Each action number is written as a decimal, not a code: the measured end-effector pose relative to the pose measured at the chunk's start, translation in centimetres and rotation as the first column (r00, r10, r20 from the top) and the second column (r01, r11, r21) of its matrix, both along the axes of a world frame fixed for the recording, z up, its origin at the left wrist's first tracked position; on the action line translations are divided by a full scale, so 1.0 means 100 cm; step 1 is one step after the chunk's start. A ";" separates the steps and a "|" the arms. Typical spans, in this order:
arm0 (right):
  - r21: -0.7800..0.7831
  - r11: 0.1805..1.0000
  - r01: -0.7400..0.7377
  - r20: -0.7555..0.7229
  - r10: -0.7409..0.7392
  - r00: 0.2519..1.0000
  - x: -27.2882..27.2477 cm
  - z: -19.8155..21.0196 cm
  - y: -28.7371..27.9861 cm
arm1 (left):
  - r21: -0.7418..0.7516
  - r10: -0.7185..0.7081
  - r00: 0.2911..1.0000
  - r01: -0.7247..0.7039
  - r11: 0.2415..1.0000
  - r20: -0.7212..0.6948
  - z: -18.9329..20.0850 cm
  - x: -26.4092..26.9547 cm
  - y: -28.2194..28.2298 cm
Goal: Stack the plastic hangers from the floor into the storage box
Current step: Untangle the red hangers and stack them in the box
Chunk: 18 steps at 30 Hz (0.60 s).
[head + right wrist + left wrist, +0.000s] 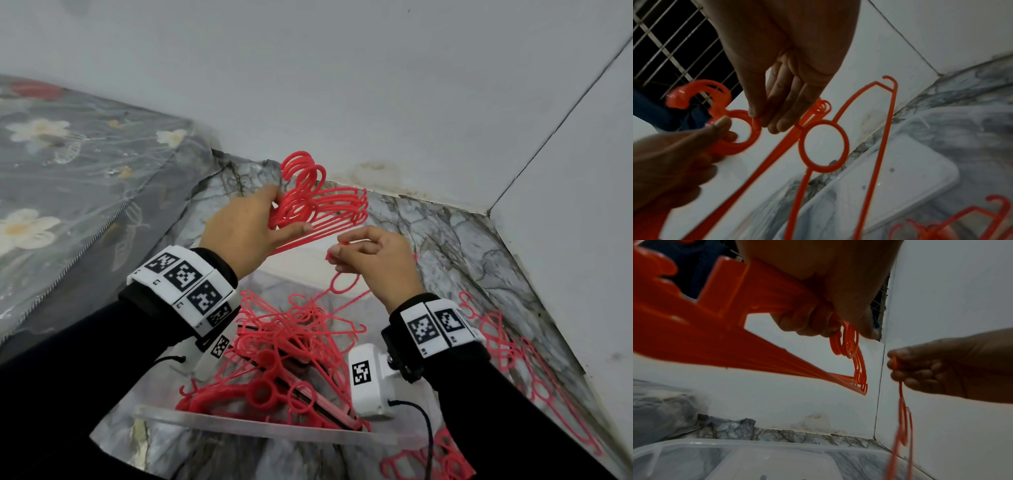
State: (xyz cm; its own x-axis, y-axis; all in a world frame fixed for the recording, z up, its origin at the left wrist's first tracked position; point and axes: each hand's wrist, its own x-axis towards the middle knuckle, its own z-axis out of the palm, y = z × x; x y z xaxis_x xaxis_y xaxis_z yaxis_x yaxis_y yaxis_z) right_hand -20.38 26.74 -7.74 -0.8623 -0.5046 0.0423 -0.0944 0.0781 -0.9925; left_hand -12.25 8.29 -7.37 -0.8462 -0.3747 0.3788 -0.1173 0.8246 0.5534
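Note:
My left hand (281,214) grips a bundle of several red plastic hangers (322,205) by their necks and holds it up above the floor, hooks pointing up. In the left wrist view its fingers (807,321) are curled round the bundle (735,337). Just to the right, my right hand (342,248) pinches the hook of a single red hanger (342,286), which dangles below it. That hanger's ring (824,144) hangs under my fingertips (777,125). Below both hands stands the clear storage box (239,420) with a tangled pile of hangers (274,353) in it.
More loose red hangers (507,342) lie on the marbled floor (445,240) to the right of the box, and some (428,462) by its near corner. A flowered grey mattress (68,171) borders the left. White walls meet in a corner (489,212) behind.

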 end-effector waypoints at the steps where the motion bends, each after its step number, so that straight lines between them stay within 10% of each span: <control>1: -0.048 0.999 -0.006 0.033 0.008 0.999 0.004 0.003 -0.001 | -0.010 -0.020 1.000 0.020 1.000 0.017 -0.001 -0.001 0.001; 18: -0.262 0.965 0.006 0.078 0.015 0.997 0.003 0.019 0.001 | -0.353 -0.036 0.949 0.152 0.923 0.313 -0.024 -0.008 0.017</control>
State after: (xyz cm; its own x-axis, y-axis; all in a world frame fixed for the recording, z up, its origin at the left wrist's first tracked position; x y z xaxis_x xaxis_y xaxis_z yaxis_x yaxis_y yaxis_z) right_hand -20.09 26.83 -5.79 -0.8659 -0.4890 0.1052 -0.0146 -0.1856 -0.9825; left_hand -13.02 9.99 -9.77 -0.9646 -0.1702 0.2015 -0.1390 0.9773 0.1599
